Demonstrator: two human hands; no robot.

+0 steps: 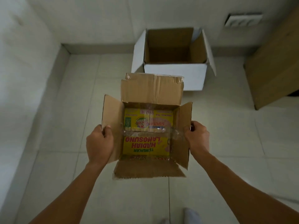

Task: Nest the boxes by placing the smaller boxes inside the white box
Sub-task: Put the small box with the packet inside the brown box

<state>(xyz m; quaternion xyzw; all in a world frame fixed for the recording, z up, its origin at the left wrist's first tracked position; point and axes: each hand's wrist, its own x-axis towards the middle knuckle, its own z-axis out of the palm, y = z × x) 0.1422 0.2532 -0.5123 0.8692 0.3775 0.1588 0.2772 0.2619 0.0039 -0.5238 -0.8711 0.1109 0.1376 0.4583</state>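
**boxguy:** Sock-ish pale blob (191,215) at the bottom edge is the closest thing, cut off and blurry, can't say what it is. Biggest to smallest from there: pale tiled floor (226,143) everywhere, then the white box (174,76) sitting open on it, brown and empty inside as far as I can see. Its near wall is partly hidden behind the brown cardboard box (152,92), which sits on the camera side of the white box and isn't inside it.

**tapehoarder:** Who's holding the brown one?

**boxguy:** Both hands. Left hand (99,143) is clamped on the edge of its left flap, thumb on the inner face. Right hand (196,136) is curled around the right flap's edge. All four flaps are open. The bottom inside has yellow printed flaps (145,146) with upside-down lettering, some of it too blurred or covered by shiny tape to read.

**tapehoarder:** Anything else around?

**boxguy:** Wood-coloured panel (275,70) to the right of the white box, cut off by the frame. Small white wall plate (242,20) above and right of the white box, fuzzy. Count: two boxes, two hands.
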